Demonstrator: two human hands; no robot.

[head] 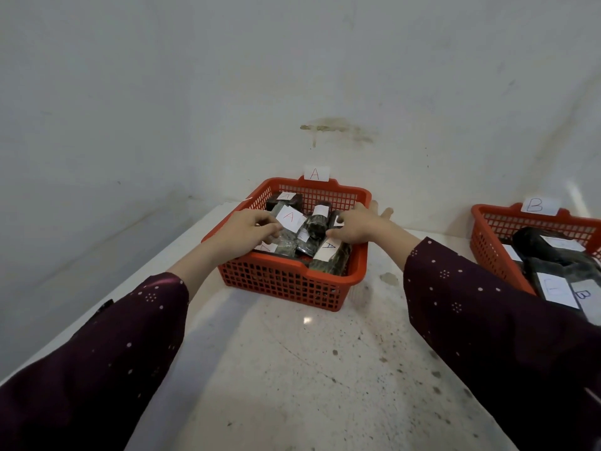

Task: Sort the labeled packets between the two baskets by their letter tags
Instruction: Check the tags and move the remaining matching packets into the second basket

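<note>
A red basket (292, 284) with an "A" card (314, 173) on its far rim sits mid-table and holds several dark packets with white tags. My left hand (247, 229) reaches in from the left, its curled fingers pinching the edge of a packet tagged "A" (289, 218). My right hand (357, 226) lies over the basket's right side with its fingers spread past the rim. Its thumb rests by another "A" packet (328, 252). A second red basket (494, 252) with a "B" card (535, 205) stands at the right and holds dark packets, one tagged "B" (585, 294).
Both baskets stand on a speckled white table (292, 369) set against a white wall (292, 76). The table's left edge runs diagonally from the near left to the corner. A small stain (388, 278) marks the table between the baskets.
</note>
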